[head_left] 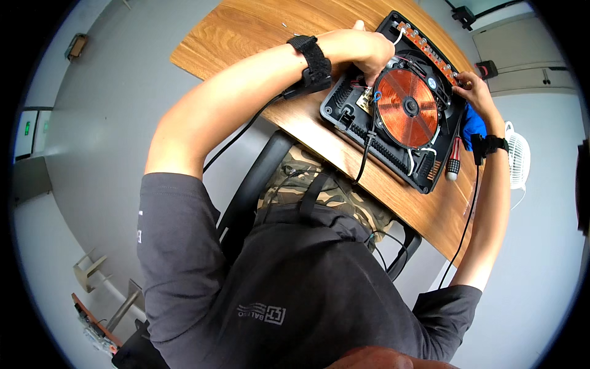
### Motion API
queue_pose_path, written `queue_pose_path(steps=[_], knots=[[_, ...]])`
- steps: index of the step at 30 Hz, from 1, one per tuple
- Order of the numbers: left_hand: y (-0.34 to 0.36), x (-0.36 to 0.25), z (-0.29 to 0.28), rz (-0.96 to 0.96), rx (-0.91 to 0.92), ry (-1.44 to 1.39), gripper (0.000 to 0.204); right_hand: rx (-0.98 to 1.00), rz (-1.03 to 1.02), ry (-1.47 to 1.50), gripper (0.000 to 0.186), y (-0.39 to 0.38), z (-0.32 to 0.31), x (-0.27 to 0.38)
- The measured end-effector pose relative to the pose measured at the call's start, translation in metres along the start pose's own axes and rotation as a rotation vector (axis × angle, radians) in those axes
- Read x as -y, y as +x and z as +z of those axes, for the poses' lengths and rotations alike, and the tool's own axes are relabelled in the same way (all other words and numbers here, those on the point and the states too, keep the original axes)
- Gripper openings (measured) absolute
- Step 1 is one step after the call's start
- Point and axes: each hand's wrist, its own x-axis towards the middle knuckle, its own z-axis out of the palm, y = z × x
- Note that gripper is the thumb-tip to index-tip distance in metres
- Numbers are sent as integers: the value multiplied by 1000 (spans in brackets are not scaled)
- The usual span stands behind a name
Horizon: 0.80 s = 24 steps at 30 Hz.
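An open induction cooker [337, 104] lies on the wooden table, showing a round copper coil [399, 120], wiring and a long orange control board [424, 44] along its far edge. My left hand [372, 52] reaches inside just left of the coil, fingers bent down by a small circuit board [364, 100]; what they hold is hidden. My right hand [476, 92] has thumb and fingers closed at the control board's right end. A red-and-black screwdriver [453, 163] lies right of the cooker, beside a blue object [473, 123] partly behind my right wrist.
The wooden table [215, 37] has small bits at its far left. A white fan [518, 154] stands right of it. A black chair [258, 172] is under me, and dark cables hang from both wrist straps. Grey cabinets [516, 55] are at the back right.
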Motion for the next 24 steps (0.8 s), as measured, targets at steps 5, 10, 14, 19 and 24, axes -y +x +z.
queue_pose_path(steps=[5, 10, 14, 19, 24], knots=[[1, -9, -4, -48, 51, 126, 27, -31, -35, -17, 38, -3, 3, 2], [1, -17, 1, -107, 58, 170, 31, -14, -36, -24, 38, -4, 2, 2], [13, -18, 4, -136, 144, 206, 38, -15, -9, 33, 39, -4, 3, 2], [19, -16, -2, -142, 311, 241, 29, -17, -38, 7, 38, -2, 4, -3], [28, -11, 1, -116, 389, 219, 27, -32, -31, 10, 38, -2, 5, -7]])
